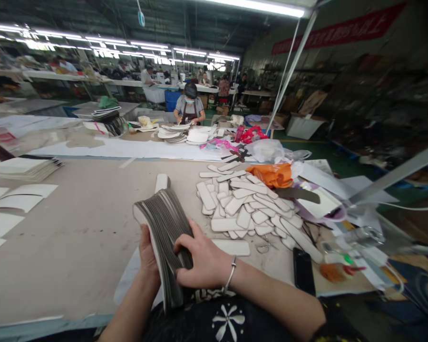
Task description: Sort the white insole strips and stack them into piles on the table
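Note:
A thick stack of long flat pieces with dark grey edges and a pale face (166,228) stands tilted on edge at the table's front, close to my body. My left hand (149,256) supports it from the left side, its fingers mostly hidden behind the pale face. Across the right side of the stack, my right hand (203,256) presses its bent fingers and thumb against the grey edges. A short pale piece (161,182) shows just beyond the stack's far end. Right of the hands lies a loose heap of white, rounded strips (242,204), with one long strip (231,247) nearest my right wrist.
Small scissors (266,246), a black phone (304,270) and an orange-brown bottle (333,272) lie at the right. An orange bag (271,175) sits behind the heap. White panels (24,168) are stacked at the left. A co-worker (189,105) sits across the table.

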The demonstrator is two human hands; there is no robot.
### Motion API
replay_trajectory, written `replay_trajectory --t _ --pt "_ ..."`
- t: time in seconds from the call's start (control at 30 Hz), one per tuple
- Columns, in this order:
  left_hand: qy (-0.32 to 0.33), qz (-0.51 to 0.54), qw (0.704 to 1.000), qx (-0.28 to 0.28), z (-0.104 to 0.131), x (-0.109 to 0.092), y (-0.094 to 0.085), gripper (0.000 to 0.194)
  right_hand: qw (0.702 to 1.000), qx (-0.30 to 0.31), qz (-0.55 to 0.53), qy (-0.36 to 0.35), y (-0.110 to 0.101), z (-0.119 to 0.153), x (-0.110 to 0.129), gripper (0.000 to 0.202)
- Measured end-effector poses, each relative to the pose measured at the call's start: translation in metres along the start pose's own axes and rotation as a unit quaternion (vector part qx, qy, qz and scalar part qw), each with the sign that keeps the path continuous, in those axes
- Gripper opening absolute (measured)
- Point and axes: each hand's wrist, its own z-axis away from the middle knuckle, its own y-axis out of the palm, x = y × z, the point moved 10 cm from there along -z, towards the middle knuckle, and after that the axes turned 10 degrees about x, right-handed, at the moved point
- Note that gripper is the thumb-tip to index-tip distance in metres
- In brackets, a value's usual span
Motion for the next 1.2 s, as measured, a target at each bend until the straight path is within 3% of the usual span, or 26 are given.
replay_trajectory --t 0.1,0.27,0.33,0.4,0.47,0.6,0.73,0.83,1.0,1.1,1.2 --pt "-0.005 0.016 0.997 0.070 -0.019 0.009 0.003 0.049 0.997 0.011 -0.060 0.050 0.017 -0.014 -0.041 0.043" --pt "-0.020 -0.012 1.000 -0.005 -0.032 0.014 -0.057 0.044 0.980 0.045 -0.192 0.027 0.056 -0.025 -0.101 0.049" --pt "-0.009 -0.013 0.999 -0.043 -0.033 0.005 -0.083 0.041 0.973 0.038 -0.225 0.039 0.063 -0.019 -0.141 0.054" --pt "0.011 -0.011 0.997 -0.078 -0.032 -0.008 -0.106 0.037 0.981 -0.007 -0.147 0.123 0.058 -0.003 -0.199 0.053" --pt "0.031 -0.008 0.994 -0.107 -0.030 -0.023 -0.123 0.035 0.975 -0.037 0.024 0.216 0.047 0.018 -0.252 0.050" --pt "0.066 -0.013 0.987 -0.147 -0.022 -0.052 -0.140 0.039 0.967 -0.002 0.109 0.232 0.056 0.036 -0.311 0.060" --pt "0.086 -0.024 0.986 -0.143 -0.019 -0.074 -0.148 0.039 0.935 0.019 0.204 0.289 0.064 0.040 -0.337 0.067" --pt "0.097 -0.027 0.985 -0.142 -0.022 -0.086 -0.158 0.038 0.914 0.046 0.219 0.337 0.065 0.044 -0.343 0.070" --pt "0.116 -0.087 0.980 -0.136 -0.034 -0.103 -0.174 0.032 0.907 0.092 0.217 0.350 0.058 0.043 -0.337 0.036" --pt "0.089 -0.096 0.982 -0.134 -0.044 -0.102 -0.181 0.031 0.908 0.116 0.217 0.339 0.044 0.035 -0.331 0.015" --pt "0.072 -0.102 0.984 -0.127 -0.053 -0.101 -0.179 0.033 0.902 0.111 0.233 0.345 0.016 0.022 -0.330 0.016"
